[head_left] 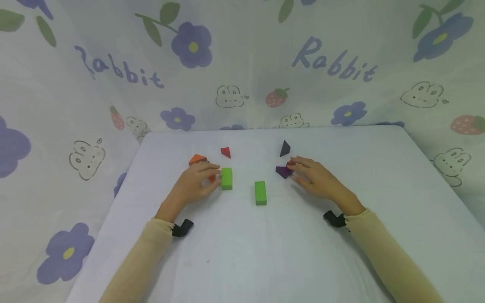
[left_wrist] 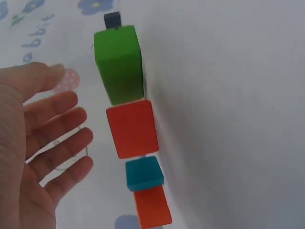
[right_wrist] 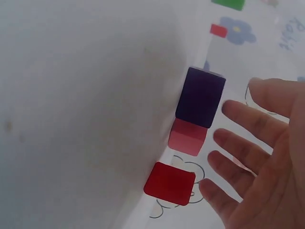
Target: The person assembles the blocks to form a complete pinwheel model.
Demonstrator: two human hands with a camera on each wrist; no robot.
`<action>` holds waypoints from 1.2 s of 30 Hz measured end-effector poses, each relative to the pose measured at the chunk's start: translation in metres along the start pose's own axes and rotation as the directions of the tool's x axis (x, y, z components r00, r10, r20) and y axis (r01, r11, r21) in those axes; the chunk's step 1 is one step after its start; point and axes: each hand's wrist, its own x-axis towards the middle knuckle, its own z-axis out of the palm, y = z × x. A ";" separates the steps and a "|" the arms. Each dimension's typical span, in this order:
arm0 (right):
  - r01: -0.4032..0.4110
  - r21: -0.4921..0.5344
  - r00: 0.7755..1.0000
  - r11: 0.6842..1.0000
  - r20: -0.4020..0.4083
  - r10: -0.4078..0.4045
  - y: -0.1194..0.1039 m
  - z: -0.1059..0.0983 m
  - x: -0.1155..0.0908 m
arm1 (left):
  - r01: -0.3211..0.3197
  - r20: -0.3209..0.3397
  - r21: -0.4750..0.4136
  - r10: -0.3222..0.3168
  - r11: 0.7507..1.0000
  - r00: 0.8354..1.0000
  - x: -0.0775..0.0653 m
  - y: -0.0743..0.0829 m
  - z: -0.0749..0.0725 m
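My left hand [head_left: 195,182] hovers with relaxed, parted fingers just left of a light green block [head_left: 227,179]. Partly hidden behind it are an orange block [head_left: 197,158] and a teal block [left_wrist: 144,173]; the left wrist view also shows an orange-red block [left_wrist: 132,129] in that row. Nothing is in its grasp. Over on the right, my right hand [head_left: 316,179] has loosely bent fingers beside a dark purple block [head_left: 283,171]. A pink block [right_wrist: 188,137] and a red block [right_wrist: 170,183] stand near those fingertips, partly covered in the head view. Whether the fingertips touch any block I cannot tell.
Between the hands lies a second green block [head_left: 260,193]. Farther back are a small red block [head_left: 225,152] and a black wedge-shaped block [head_left: 285,148]. The white table [head_left: 235,252] meets a patterned cloth [head_left: 250,63] at its back edge.
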 end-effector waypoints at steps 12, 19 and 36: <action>0.030 0.015 0.999 0.999 0.012 -0.030 -0.001 0.000 -0.002 | -0.042 0.084 -0.025 0.044 0.999 0.996 0.000 0.012 0.008; 0.044 0.016 0.999 0.999 0.018 -0.044 -0.011 -0.002 -0.003 | -0.068 0.113 0.009 0.066 0.998 0.991 0.002 0.016 0.010; 0.142 0.029 0.986 0.989 0.087 -0.144 -0.044 0.012 0.000 | -0.049 0.027 -0.044 0.050 0.998 0.998 0.004 0.013 0.020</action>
